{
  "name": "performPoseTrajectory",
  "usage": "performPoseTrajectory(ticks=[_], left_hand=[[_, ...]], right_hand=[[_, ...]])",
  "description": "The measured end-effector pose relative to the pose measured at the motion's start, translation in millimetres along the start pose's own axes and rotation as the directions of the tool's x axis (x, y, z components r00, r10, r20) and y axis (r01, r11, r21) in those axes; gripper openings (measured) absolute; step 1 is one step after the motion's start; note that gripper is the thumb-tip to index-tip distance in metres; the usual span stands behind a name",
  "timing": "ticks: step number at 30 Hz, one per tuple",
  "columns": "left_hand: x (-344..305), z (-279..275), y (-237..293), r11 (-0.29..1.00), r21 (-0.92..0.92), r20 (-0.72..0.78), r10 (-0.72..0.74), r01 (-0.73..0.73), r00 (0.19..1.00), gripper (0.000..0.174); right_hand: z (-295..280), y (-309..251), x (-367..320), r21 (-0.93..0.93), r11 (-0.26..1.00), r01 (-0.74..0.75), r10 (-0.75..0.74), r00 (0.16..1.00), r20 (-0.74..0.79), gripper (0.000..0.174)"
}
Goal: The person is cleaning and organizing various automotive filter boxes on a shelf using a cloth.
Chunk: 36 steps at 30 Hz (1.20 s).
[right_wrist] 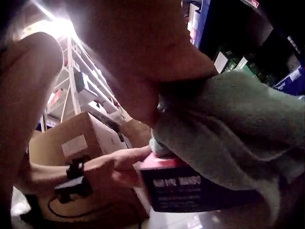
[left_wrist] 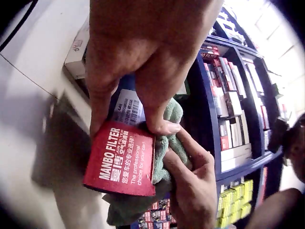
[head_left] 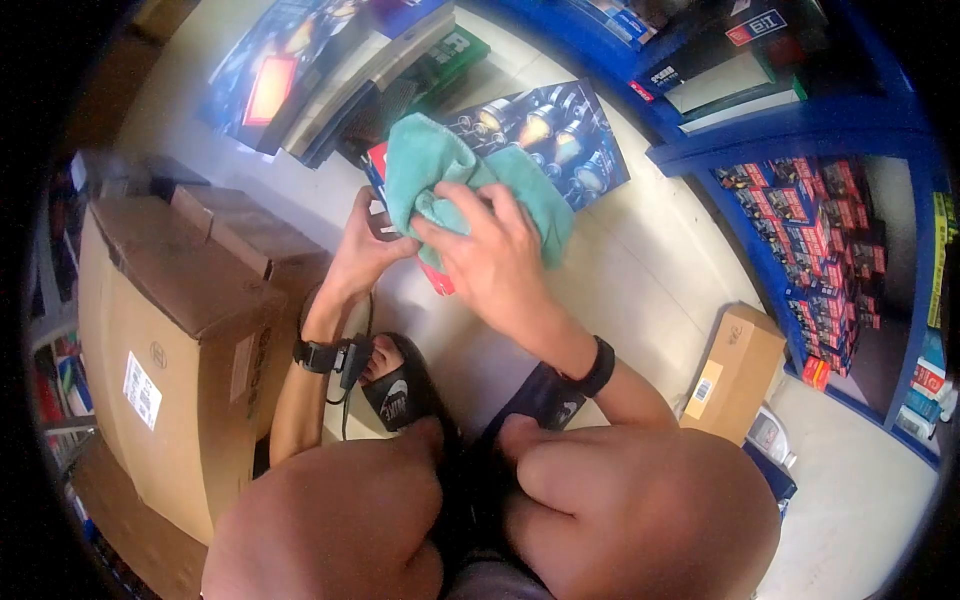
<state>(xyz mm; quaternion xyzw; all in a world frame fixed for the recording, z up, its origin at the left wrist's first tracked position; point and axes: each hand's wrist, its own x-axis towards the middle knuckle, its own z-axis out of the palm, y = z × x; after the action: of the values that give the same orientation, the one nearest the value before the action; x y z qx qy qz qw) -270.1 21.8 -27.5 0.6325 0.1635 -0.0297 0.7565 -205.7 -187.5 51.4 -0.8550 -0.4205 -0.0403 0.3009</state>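
Note:
A MANBO air filter box [head_left: 575, 140], with a blue pictured face and a red end, is held out in front of the knees. My left hand [head_left: 362, 250] grips it near the red end, thumb and fingers spread to either side, as the left wrist view shows. A green cloth [head_left: 430, 160] lies bunched across the box. With bent fingers my right hand [head_left: 490, 255] grips the cloth against the box. In the right wrist view the cloth [right_wrist: 228, 119] drapes over the box's dark side [right_wrist: 178, 188]. A white barcode label [left_wrist: 128, 107] shows beyond the red end.
A large brown carton [head_left: 160, 350] stands close at the left. Blue shelving [head_left: 780, 150] holding packed small boxes [head_left: 800, 240] runs along the right. A smaller carton [head_left: 735, 370] sits on the floor near the right knee. More boxes [head_left: 330, 70] stand ahead.

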Motion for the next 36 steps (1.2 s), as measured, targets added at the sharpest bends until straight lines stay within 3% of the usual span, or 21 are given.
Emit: performPoseTrajectory(ticks=[4,6,8,11,12,14,16,18,19,21,24,26,28,30,32,34,36], left_hand=[[2,6,11,0.996,-0.038,-0.02,-0.081,0.08,0.997,0.086],[-1,9,12,0.993,-0.061,-0.026,-0.099,0.098,0.995,0.086],[0,7,12,0.99,-0.089,-0.031,-0.116,0.113,0.993,0.086],[0,7,7,0.992,-0.081,-0.026,-0.099,0.096,0.995,0.095],[1,9,10,0.994,-0.06,-0.036,-0.098,0.096,0.995,0.095],[0,12,18,0.995,-0.039,-0.043,-0.095,0.094,0.995,0.095],[-3,17,28,0.99,-0.044,-0.055,-0.134,0.132,0.989,0.09],[-3,19,29,0.991,-0.051,-0.055,-0.127,0.124,0.99,0.091],[-3,19,29,0.991,-0.055,-0.058,-0.121,0.118,0.991,0.092],[-4,17,22,0.993,-0.058,-0.048,-0.105,0.102,0.993,0.094],[-8,17,23,0.997,-0.02,-0.033,-0.078,0.078,0.996,0.096],[-7,16,22,0.997,0.024,-0.03,-0.072,0.073,0.997,0.097],[-3,15,20,0.993,-0.017,-0.05,-0.121,0.121,0.991,0.109],[-5,15,20,0.995,-0.01,-0.052,-0.098,0.098,0.994,0.103],[-6,18,20,0.997,-0.004,-0.048,-0.075,0.075,0.996,0.097],[-8,17,17,0.983,-0.056,-0.09,-0.177,0.172,0.98,0.1],[-7,15,15,0.983,-0.047,-0.088,-0.179,0.176,0.98,0.103]], right_hand=[[10,33,7,-0.097,0.995,-0.003,-0.006,0.996,-0.088,0.028],[19,72,10,-0.3,0.945,-0.131,0.103,0.989,-0.106,0.03],[5,110,15,-0.382,0.89,-0.249,0.223,0.968,-0.11,0.032],[-9,158,18,-0.378,0.871,-0.312,0.287,0.95,-0.125,0.035],[-9,157,17,-0.381,0.87,-0.312,0.287,0.95,-0.123,0.035],[-11,154,16,-0.38,0.907,-0.184,0.147,0.981,-0.125,0.038],[-13,127,16,-0.337,0.925,-0.177,0.154,0.984,-0.095,0.039],[-9,98,17,-0.268,0.963,-0.026,0.018,0.999,-0.032,0.036],[-9,81,18,-0.268,0.963,-0.028,0.019,0.999,-0.033,0.036],[-8,49,20,-0.069,0.997,0.039,-0.039,0.999,0.008,0.041],[-4,23,27,-0.046,0.988,0.146,-0.147,0.989,-0.019,0.04],[-2,15,30,-0.079,0.99,0.116,-0.116,0.993,0.004,0.042],[8,23,32,-0.128,0.988,0.082,-0.087,0.996,-0.031,0.029],[18,39,34,-0.177,0.983,0.043,-0.053,0.997,-0.055,0.029],[24,65,36,-0.229,0.973,-0.002,-0.017,0.997,-0.081,0.029],[24,101,37,-0.427,0.899,-0.1,0.072,0.994,-0.08,0.041],[21,138,39,-0.438,0.88,-0.184,0.17,0.983,-0.07,0.032]])
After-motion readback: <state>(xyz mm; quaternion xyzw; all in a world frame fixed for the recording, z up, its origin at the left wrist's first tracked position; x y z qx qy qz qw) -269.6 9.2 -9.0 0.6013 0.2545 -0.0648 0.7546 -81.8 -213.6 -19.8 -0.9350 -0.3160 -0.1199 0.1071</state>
